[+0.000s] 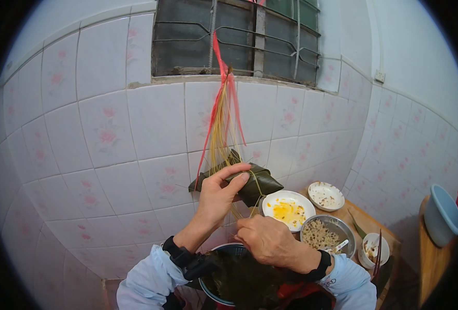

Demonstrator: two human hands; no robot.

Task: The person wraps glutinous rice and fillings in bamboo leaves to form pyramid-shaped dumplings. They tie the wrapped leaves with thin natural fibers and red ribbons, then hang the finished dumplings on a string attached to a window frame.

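Observation:
A leaf-wrapped zongzi [265, 182] hangs before me, with a yellow tie strand around it. My left hand [223, 190] grips it, thumb and index finger pressed on its top. Below and to the right, my right hand [265, 238] is closed on the end of the tie strand [255, 205]. More yellow strands [222, 131] hang in a bundle from a red plastic ribbon [217, 58] tied to the window bars. Behind my left hand, another dark green leaf-wrapped shape shows in part. Under my hands, dark leaves [240, 277] lie in a basin.
On a wooden table at right stand a metal bowl of rice mix [322, 232] with a spoon, a yellow-stained white plate [291, 209], a white dish [326, 196] and a small bowl [372, 252] with chopsticks. Farther right is a blue-grey basin [442, 217]. A tiled wall [155, 124] rises ahead.

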